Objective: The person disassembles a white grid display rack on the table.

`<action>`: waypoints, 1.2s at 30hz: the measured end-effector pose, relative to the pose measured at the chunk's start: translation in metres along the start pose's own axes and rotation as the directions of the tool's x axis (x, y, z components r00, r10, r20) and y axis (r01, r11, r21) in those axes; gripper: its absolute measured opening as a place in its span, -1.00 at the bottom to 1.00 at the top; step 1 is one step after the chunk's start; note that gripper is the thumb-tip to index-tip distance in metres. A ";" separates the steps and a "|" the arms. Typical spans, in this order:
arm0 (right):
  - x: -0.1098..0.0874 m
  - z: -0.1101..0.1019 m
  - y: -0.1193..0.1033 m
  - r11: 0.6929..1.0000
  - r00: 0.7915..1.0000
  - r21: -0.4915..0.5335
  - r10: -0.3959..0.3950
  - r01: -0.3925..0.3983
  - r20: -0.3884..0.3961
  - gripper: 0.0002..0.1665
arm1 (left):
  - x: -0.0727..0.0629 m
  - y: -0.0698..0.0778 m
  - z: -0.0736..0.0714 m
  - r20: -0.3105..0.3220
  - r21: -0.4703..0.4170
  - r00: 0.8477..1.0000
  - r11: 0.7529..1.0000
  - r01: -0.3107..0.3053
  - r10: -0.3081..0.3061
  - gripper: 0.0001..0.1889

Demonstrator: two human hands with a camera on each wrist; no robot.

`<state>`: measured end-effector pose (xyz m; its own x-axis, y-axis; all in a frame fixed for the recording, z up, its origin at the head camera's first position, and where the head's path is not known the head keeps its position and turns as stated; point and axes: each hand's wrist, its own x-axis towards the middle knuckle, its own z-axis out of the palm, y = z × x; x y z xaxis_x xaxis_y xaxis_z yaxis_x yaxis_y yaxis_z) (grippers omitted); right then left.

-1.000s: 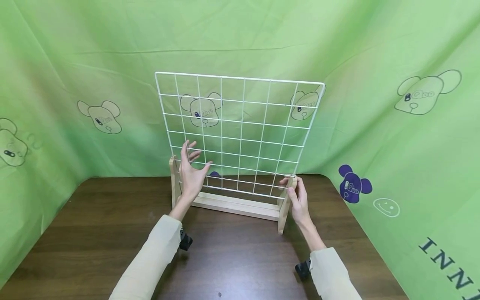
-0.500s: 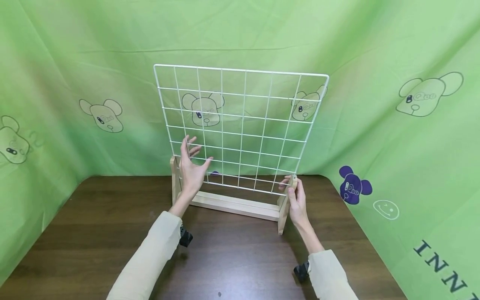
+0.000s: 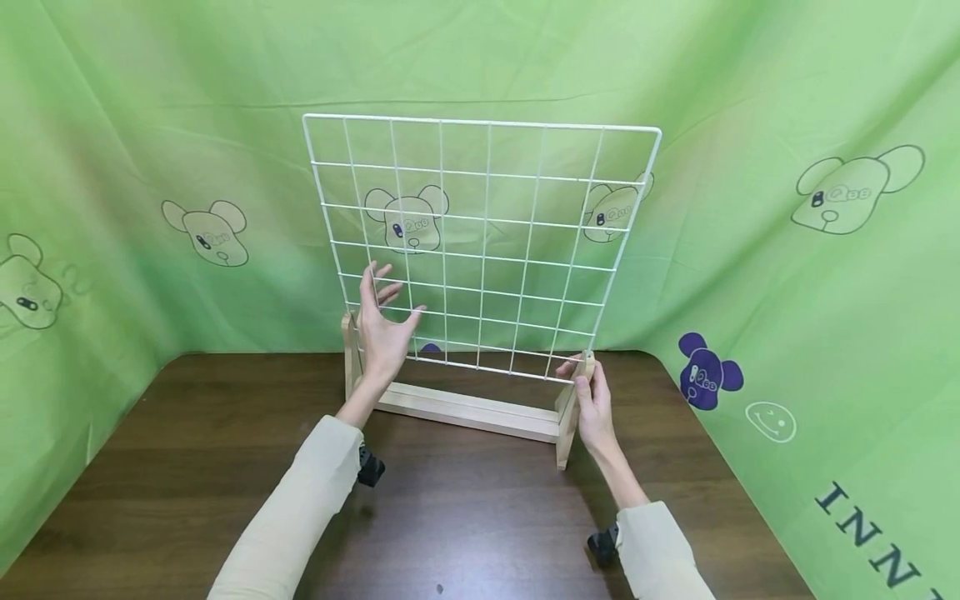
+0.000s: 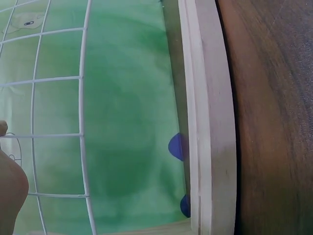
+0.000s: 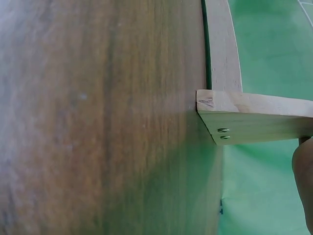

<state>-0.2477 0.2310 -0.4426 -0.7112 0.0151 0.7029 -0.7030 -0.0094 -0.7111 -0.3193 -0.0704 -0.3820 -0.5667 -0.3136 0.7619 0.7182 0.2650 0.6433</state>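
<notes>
A white wire grid [image 3: 487, 219] stands between the two side posts of a pale wooden stand [image 3: 472, 417]. My left hand [image 3: 382, 333] is at the grid's lower left, thumb and fingers spread wide apart against the wires. In the left wrist view the thumb [image 4: 12, 188] lies by a wire, and the grid's bottom edge is apart from the stand's crossbar [image 4: 220, 122]. My right hand [image 3: 596, 408] grips the top of the right post [image 3: 570, 417], thumb in front, fingertips behind it. The right wrist view shows that post's foot [image 5: 254, 125] with two screws and a fingertip.
The stand is on a dark brown wooden table [image 3: 465, 508]. Green cloth [image 3: 480, 58] printed with bear heads surrounds the table at the back and sides. A black wrist camera [image 3: 371, 467] hangs under the left sleeve, another camera [image 3: 602, 546] under the right.
The wire grid has risen in the head view, its top edge more than its bottom edge. My left hand has moved up slightly with it. The stand and right hand have barely moved.
</notes>
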 end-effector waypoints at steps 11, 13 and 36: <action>-0.004 -0.008 0.027 0.999 1.000 0.042 -0.007 0.008 -0.026 -0.63 | 0.010 0.009 0.000 -0.004 0.010 1.000 1.000 -0.022 0.022 -0.03; -0.004 -0.007 0.028 0.999 1.000 0.048 -0.009 0.010 -0.025 -0.61 | 0.012 0.010 0.000 -0.002 0.008 1.000 1.000 -0.031 0.031 -0.04; -0.006 -0.008 0.022 0.997 0.997 0.051 0.067 -0.065 -0.033 -0.51 | 0.029 0.026 0.002 0.017 -0.005 1.000 1.000 -0.010 0.011 -0.02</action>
<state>-0.2593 0.2388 -0.4627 -0.7560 0.0477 0.6528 -0.6545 -0.0614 -0.7535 -0.3180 -0.0712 -0.3429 -0.5658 -0.2954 0.7698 0.7262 0.2637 0.6349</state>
